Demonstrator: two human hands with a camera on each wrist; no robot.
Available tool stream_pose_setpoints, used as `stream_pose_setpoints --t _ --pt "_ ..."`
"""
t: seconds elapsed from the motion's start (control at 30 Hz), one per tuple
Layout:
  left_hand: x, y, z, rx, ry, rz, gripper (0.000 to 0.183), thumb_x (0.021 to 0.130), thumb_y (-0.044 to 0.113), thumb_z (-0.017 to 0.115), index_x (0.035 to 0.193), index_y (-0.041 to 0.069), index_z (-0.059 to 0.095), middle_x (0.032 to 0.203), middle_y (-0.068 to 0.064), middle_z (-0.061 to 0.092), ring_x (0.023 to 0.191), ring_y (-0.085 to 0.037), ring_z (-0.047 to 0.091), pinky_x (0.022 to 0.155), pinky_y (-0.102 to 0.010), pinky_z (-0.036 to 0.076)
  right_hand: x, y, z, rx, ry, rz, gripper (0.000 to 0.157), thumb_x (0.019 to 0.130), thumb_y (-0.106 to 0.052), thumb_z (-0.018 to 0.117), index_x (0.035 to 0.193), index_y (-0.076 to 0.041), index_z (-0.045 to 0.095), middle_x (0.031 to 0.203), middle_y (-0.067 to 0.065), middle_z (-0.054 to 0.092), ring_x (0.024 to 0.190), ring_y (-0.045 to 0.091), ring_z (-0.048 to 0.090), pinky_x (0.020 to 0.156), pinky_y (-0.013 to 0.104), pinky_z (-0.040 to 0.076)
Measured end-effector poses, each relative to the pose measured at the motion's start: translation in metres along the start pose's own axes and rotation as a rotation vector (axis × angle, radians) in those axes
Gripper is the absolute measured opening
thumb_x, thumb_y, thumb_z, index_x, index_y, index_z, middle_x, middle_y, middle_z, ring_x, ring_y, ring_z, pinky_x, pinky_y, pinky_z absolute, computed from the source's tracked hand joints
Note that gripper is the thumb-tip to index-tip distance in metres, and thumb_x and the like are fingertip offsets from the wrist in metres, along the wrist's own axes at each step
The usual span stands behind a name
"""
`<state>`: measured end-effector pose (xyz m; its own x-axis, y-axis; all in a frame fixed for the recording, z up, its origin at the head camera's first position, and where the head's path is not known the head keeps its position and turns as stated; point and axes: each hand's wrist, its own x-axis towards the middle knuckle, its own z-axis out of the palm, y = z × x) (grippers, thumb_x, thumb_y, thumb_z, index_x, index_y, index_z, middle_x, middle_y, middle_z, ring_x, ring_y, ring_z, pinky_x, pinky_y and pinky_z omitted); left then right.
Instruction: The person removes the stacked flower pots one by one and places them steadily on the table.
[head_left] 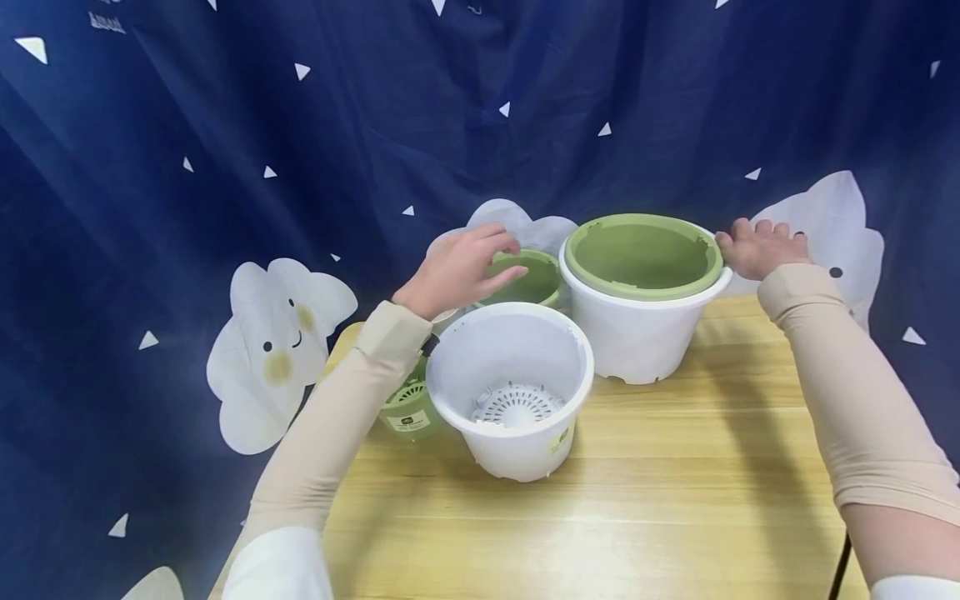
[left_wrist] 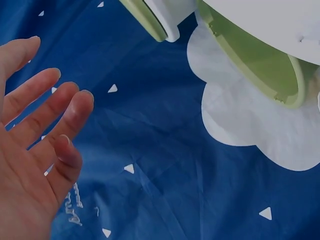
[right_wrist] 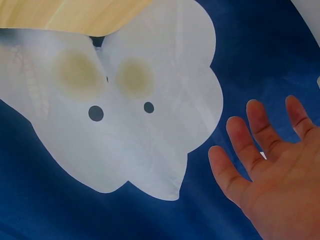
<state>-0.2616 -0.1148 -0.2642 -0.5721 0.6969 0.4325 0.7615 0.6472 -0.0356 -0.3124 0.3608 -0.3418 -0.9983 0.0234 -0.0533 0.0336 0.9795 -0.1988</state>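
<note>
Over the back-left pots hangs my left hand (head_left: pixel 459 271), its fingers loosely bent and holding nothing. Below it are a green plant pot (head_left: pixel 540 287) and a white plant pot (head_left: pixel 450 367) with a slotted bottom. My right hand (head_left: pixel 761 250) is beside the rim of a larger white pot (head_left: pixel 630 342), in which a large green pot (head_left: pixel 645 250) is nested. Whether the thumb touches that rim I cannot tell. In the right wrist view the fingers (right_wrist: pixel 240 135) are spread and relaxed. The left wrist view shows a green pot (left_wrist: pixel 255 60) apart from the left hand.
A small green pot (head_left: pixel 411 412) with a label stands left of the front white pot, partly behind the left arm. All the pots stand on a wooden table (head_left: pixel 675 483). A dark blue curtain (head_left: pixel 375 100) with white clouds and triangles hangs behind.
</note>
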Motion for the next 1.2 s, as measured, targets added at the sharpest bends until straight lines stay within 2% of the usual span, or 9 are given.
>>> stream_pose_setpoints --t 0.13,0.4,0.57,0.77,0.93,1.2 --pt "0.012 0.001 0.008 -0.019 -0.045 0.024 0.031 0.101 0.044 0.064 0.114 0.016 0.07 0.109 0.002 0.069 0.083 -0.014 0.063 0.071 -0.03 0.053 0.0 -0.001 -0.001 -0.002 -0.006 0.001 0.081 0.105 -0.056 0.007 0.145 0.011 0.028 0.135 0.048 0.034 0.123 0.068 0.03 0.099 0.08 0.026" --pt "0.034 0.007 0.021 -0.033 -0.106 0.041 0.039 0.101 0.045 0.064 0.13 0.018 0.066 0.122 0.003 0.066 0.096 -0.015 0.064 0.082 -0.034 0.055 0.0 -0.001 -0.001 -0.003 -0.004 -0.005 0.082 0.105 -0.057 0.007 0.147 0.011 0.026 0.137 0.049 0.032 0.125 0.069 0.029 0.1 0.081 0.025" --pt "0.045 0.011 0.031 -0.077 -0.136 0.058 0.041 0.1 0.044 0.067 0.131 0.018 0.065 0.127 0.003 0.065 0.104 -0.015 0.066 0.091 -0.033 0.055 0.0 0.0 0.001 -0.006 0.003 -0.01 0.082 0.105 -0.057 0.007 0.146 0.011 0.027 0.137 0.049 0.033 0.124 0.069 0.03 0.1 0.082 0.026" --pt "0.058 0.018 0.046 -0.042 -0.228 0.074 0.047 0.101 0.047 0.063 0.137 0.017 0.062 0.134 -0.001 0.063 0.112 -0.016 0.065 0.095 -0.033 0.055 -0.001 -0.002 -0.001 -0.001 0.005 -0.006 0.083 0.105 -0.057 0.007 0.146 0.011 0.027 0.137 0.049 0.033 0.124 0.068 0.031 0.099 0.081 0.027" --pt "0.064 0.026 0.057 -0.035 -0.31 0.079 0.051 0.102 0.048 0.061 0.142 0.015 0.058 0.139 -0.002 0.061 0.118 -0.018 0.066 0.101 -0.034 0.055 -0.001 -0.002 -0.002 0.001 0.0 -0.003 0.083 0.105 -0.058 0.007 0.146 0.011 0.027 0.137 0.049 0.033 0.124 0.068 0.031 0.099 0.081 0.027" --pt "0.076 0.035 0.077 -0.033 -0.355 0.086 0.057 0.104 0.048 0.059 0.148 0.014 0.052 0.148 -0.003 0.057 0.128 -0.019 0.063 0.107 -0.034 0.052 0.001 0.0 0.0 -0.004 0.016 0.0 0.083 0.105 -0.057 0.007 0.145 0.011 0.029 0.137 0.048 0.035 0.123 0.068 0.033 0.099 0.081 0.027"
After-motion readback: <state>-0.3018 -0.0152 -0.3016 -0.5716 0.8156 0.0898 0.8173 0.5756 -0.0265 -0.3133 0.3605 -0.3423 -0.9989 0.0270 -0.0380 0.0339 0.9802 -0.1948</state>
